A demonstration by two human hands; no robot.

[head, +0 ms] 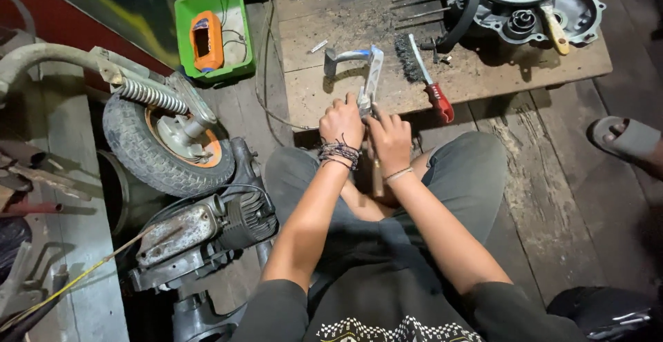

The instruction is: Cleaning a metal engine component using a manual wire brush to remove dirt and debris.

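From the head view I see both of my hands meeting at the near edge of the low wooden worktop (324,100). My left hand (342,122) and right hand (389,137) are both clenched around the near end of a silver metal lever (373,74), an angled piece that runs away from me and bends left toward a grey rubber-capped end. Most of the lever rests on the boards; only its near tip is buried in my grip, so I cannot tell exactly what the fingers are doing there. A wooden handle (378,180) shows just below my right hand, hanging down between my knees, and I cannot make out what tool it belongs to.

Just right of the lever lies a wire brush (423,76) with a red grip, untouched. At the far right of the worktop sits an opened engine casing (532,4) with a cream-handled tool lying on it. Grey dust spread over the boards around the brush suggests, to my eye, that cleaning is already some way along, while the lever itself looks bright and mostly bare. The casing lies open with its studs exposed, so I judge reassembly has not begun.

On the floor at left are a small wheel (166,142) with a spring shock, a motor beside it, and a green tray (210,35) holding an orange tester.
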